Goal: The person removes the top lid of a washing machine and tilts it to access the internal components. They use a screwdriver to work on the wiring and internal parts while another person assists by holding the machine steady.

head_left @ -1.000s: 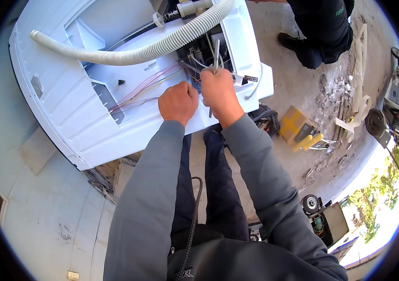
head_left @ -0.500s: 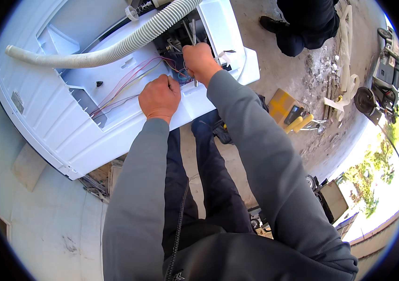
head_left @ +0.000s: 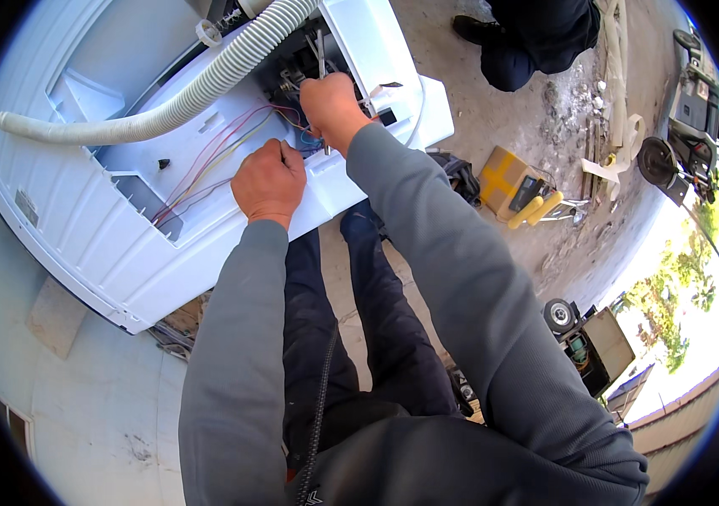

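A white appliance body (head_left: 123, 278) lies across the upper left, its inside facing up. My right hand (head_left: 331, 108) is closed around a slim metal rod-like tool (head_left: 320, 52), which sticks out above and below the fist. Behind that hand, dark metal mechanism parts (head_left: 292, 72) sit in an opening. My left hand (head_left: 270, 181) is a fist at the appliance's near edge, and whatever its fingers hold is hidden. Thin coloured wires (head_left: 199, 169) run beside it, from a cut-out towards my right hand. A ribbed grey-white hose (head_left: 157, 121) arches over the cavity.
A person in dark clothes (head_left: 536, 46) is at the upper right. A cardboard box (head_left: 504, 179) and yellow-handled tool (head_left: 535, 209) lie on the dirty floor. Wheeled equipment (head_left: 697, 126) stands far right. A small black piece (head_left: 164, 164) rests inside the appliance.
The view has shifted slightly, so the appliance and both hands appear further left. Both hands stay closed in nearly the same places on the appliance.
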The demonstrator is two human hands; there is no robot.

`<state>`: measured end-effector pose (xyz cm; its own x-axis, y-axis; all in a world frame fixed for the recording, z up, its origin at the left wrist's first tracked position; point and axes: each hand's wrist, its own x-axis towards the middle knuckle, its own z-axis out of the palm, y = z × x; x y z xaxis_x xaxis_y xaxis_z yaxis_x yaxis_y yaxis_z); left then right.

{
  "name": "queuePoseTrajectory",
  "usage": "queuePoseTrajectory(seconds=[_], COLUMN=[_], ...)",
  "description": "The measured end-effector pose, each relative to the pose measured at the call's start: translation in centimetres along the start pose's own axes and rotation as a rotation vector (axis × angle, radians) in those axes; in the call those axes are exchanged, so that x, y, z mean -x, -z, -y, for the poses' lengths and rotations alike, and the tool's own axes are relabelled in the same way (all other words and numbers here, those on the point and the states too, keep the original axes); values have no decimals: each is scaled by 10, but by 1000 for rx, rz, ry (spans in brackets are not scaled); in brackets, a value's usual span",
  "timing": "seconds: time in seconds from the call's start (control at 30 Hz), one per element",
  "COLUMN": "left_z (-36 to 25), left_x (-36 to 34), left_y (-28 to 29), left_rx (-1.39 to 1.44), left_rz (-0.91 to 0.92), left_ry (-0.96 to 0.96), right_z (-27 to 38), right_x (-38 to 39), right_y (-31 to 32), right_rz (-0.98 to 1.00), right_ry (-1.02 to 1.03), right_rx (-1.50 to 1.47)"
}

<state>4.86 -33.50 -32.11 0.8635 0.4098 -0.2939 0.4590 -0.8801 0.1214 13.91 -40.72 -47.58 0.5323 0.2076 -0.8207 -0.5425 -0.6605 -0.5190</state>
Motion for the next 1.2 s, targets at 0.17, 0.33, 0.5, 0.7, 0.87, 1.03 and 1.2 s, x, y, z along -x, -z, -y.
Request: queuePoseTrajectory(seconds=[0.17,0.33,0.5,0.7,0.87,1.03,1.2], left_z=[4,7,3,1,7,9,4], left_x=[3,3,2,0,4,3,1], left_y=[0,-2,2,1,1,0,6], left_rx=[-9,-4,21,26,30,-2,123], left_rz=[0,-8,14,11,5,23,14], left_ry=[10,1,16,0,19,51,67], right_z=[27,21,25,27,55,47,26], right_x=[27,20,21,14,39,42,29], right_y=[12,11,17,18,14,-4,-18], right_rz=[30,97,95,59,39,168,199], right_ry=[-14,102,61,19,-113,136,131], right_rx=[-409,-212,-262,-311,-319,196,201])
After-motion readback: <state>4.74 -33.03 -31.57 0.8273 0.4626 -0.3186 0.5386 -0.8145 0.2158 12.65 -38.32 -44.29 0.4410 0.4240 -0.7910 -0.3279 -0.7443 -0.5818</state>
